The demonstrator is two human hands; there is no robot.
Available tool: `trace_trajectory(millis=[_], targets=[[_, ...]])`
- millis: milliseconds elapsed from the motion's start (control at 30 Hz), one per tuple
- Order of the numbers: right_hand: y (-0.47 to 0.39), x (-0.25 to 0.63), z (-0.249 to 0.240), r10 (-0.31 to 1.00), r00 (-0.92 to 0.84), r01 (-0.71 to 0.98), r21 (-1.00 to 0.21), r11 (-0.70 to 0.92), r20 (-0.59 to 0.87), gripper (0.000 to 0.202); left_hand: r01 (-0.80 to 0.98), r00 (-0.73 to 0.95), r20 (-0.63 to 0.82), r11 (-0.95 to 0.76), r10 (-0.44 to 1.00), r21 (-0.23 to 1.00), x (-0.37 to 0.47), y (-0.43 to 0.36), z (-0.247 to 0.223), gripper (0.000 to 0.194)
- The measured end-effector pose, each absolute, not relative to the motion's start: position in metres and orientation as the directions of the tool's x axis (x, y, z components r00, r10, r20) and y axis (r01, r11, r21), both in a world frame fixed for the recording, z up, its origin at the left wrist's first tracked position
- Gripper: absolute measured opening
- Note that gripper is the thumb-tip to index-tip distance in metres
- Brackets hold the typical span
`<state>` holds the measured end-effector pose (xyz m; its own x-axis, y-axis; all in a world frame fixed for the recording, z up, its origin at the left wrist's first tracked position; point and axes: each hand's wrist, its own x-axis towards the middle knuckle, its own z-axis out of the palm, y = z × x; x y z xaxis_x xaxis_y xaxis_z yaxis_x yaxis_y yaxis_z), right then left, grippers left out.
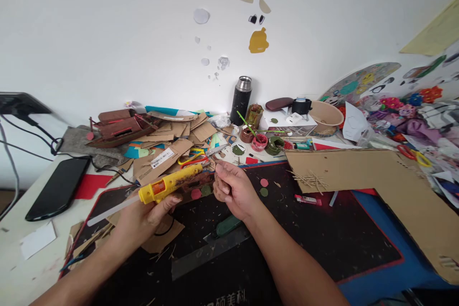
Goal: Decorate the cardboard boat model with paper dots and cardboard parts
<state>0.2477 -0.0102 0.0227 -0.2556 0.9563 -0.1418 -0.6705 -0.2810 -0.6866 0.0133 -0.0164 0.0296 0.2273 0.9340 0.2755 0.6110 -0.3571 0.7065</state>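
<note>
My left hand (148,215) is wrapped round a yellow hot glue gun (170,184). A pale glue stick (113,210) sticks out of its rear end. Just beyond the nozzle is my right hand (236,191), its fingers curled and pinched together near the tip. Whatever they hold is too small or hidden to make out. Behind the gun lies a brown painted piece (195,182), partly covered, with a pink disc (195,194) and a green disc (205,190) by it. Below my right hand a dark green tool (228,225) rests on the black mat (304,244).
A brown model boat (124,131) and cardboard scraps (175,129) crowd the back left. Open paint pots (259,142) stand beside a black flask (242,100). Thin sticks (310,180) lie on a large cardboard sheet (351,167) at right. A phone (59,189) lies left.
</note>
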Motion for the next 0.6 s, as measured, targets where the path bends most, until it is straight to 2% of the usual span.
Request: trace_trajectory(millis=[267,600], targets=[[-0.0099,0.2492,0.0241,0.959,-0.247,-0.667,-0.694,-0.271,-0.136,0.042,0.614,0.25,0.273,-0.37,0.929,0.697,0.0122,-0.0179,0.0275,0.064],[-0.01,0.2488,0.0235,0.959,-0.252,-0.673,-0.687,-0.272,-0.133,0.042,0.615,0.325,0.346,-0.474,0.88,0.63,0.0118,-0.0164,0.0301,0.063]])
